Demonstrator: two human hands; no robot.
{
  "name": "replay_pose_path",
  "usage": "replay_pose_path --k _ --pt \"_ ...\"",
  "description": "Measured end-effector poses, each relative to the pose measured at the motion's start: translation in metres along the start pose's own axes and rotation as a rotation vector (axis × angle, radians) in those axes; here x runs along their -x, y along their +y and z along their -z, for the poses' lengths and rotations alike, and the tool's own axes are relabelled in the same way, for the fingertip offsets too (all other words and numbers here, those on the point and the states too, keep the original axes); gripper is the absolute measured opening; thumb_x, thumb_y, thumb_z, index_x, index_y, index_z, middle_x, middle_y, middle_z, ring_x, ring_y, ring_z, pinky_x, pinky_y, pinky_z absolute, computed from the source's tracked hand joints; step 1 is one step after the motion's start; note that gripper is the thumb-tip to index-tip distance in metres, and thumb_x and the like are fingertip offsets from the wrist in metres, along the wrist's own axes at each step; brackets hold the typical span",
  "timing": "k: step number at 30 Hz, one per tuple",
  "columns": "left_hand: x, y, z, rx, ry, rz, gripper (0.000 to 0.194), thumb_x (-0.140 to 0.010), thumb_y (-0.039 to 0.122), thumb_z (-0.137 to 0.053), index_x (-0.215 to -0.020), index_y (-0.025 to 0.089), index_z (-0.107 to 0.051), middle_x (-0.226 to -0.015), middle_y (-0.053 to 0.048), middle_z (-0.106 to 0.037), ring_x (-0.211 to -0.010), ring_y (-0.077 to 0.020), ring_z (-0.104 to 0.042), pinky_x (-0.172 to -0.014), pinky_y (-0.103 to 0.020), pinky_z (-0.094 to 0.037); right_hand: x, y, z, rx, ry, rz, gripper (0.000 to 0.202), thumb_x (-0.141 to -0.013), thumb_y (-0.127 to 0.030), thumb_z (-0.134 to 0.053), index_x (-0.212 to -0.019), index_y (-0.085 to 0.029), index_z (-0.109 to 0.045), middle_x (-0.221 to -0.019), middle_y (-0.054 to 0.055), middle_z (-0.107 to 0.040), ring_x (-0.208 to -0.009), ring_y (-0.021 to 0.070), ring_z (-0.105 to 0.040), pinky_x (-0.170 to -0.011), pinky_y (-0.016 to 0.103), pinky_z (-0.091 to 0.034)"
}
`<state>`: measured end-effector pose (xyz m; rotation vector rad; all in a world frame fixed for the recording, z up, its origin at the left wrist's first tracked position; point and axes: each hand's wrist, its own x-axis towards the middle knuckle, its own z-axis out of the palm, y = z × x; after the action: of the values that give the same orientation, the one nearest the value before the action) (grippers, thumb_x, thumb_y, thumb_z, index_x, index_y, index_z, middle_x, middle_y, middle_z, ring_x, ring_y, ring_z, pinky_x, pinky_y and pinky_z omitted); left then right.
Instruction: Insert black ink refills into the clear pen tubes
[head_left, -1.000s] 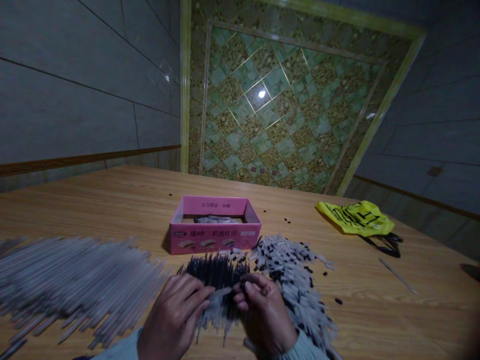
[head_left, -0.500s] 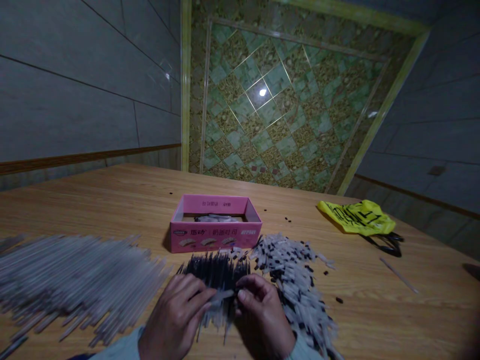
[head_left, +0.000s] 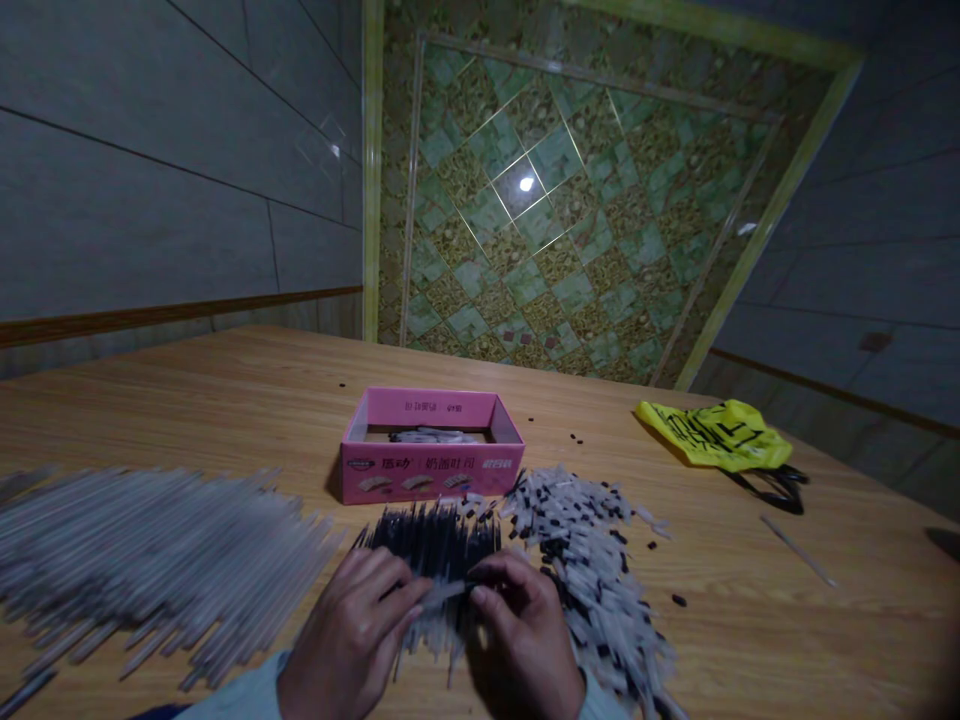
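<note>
My left hand (head_left: 356, 625) is closed in a pinch on a short translucent plastic tube (head_left: 447, 591), which points to the right. At the tube's other end, the thumb and forefinger of my right hand (head_left: 529, 630) are pressed together; a small dark piece seems to be there, but the fingers mostly hide it. Beneath and beyond both hands lies a bundle of thin black-tipped sticks (head_left: 431, 535), like pen refills. Close by my right hand spreads a heap of short translucent pieces and small black plugs (head_left: 600, 570).
A pink open box (head_left: 431, 478) with pale pieces inside stands behind the bundle. Many long clear tubes (head_left: 150, 560) lie at left on the wooden table (head_left: 247, 400). A yellow bag (head_left: 720, 437) and a single thin tube (head_left: 799, 552) lie at right.
My right hand has shifted slightly left and its fingers have closed in around the tube's end. My left hand has stayed nearly still.
</note>
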<state>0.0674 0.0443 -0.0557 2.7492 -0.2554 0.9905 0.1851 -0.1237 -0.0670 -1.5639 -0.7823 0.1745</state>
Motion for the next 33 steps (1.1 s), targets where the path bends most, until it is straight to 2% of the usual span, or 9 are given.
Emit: replay_pose_path --k 7,20,33 --pt "0.001 -0.001 -0.001 -0.003 0.01 0.005 0.027 -0.081 0.007 -0.05 -0.1 0.021 -0.063 -0.079 -0.005 -0.061 -0.073 -0.0189 -0.052 -0.067 -0.036 -0.041 0.0 -0.006 0.0 0.036 0.001 -0.005 0.008 -0.071 -0.015 -0.061 -0.075 -0.017 -0.067 -0.073 0.002 -0.063 -0.073 0.0178 -0.058 -0.067 0.025 -0.045" --pt "0.0 0.0 0.0 -0.01 -0.001 0.019 0.028 -0.081 0.007 -0.05 -0.101 0.022 -0.062 -0.078 -0.004 -0.061 -0.072 -0.0188 -0.052 -0.066 -0.035 -0.04 0.001 -0.01 0.001 0.133 0.008 0.087 0.009 -0.074 -0.017 -0.06 -0.075 -0.018 -0.069 -0.072 0.002 -0.064 -0.07 0.0165 -0.059 -0.065 0.024 -0.045" --pt "-0.001 0.001 -0.001 -0.009 0.013 0.015 0.024 -0.081 0.007 -0.051 -0.096 0.021 -0.063 -0.076 -0.003 -0.06 -0.072 -0.0185 -0.052 -0.065 -0.034 -0.039 0.003 -0.006 -0.002 0.16 0.013 0.046 0.009 -0.075 -0.02 -0.06 -0.072 -0.017 -0.067 -0.069 0.002 -0.063 -0.068 0.0164 -0.058 -0.062 0.023 -0.043"
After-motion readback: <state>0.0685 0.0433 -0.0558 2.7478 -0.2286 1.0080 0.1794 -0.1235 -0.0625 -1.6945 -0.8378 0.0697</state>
